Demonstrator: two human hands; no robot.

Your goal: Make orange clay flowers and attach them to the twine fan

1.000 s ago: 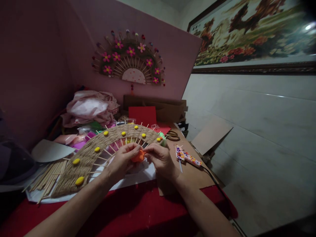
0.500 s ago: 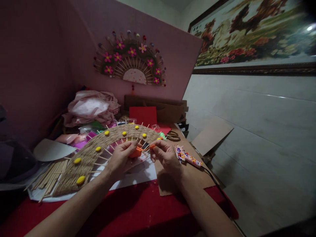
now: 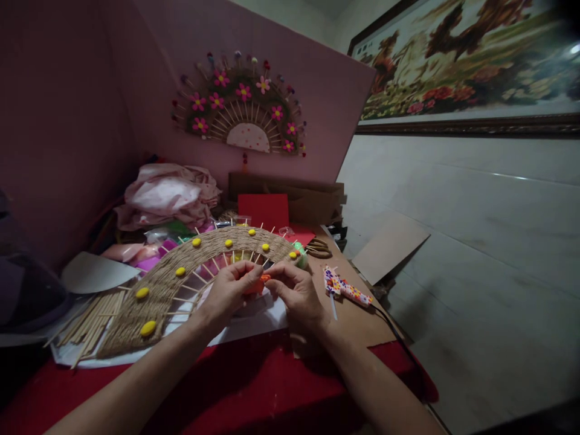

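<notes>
I see my left hand and right hand pinching an orange piece between them, fingertips close together, piece above white sheet, beside rope fan.

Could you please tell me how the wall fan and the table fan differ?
The wall fan hangs upright against the pink surface, while the table fan lies on the table. The wall fan bears flowers, mostly bright pink; the table fan bears yellow dots. The table fan's sticks show bare outer ends, whereas the wall fan's end in coloured balls. Both are arched, with thin sticks fanning out.
</notes>
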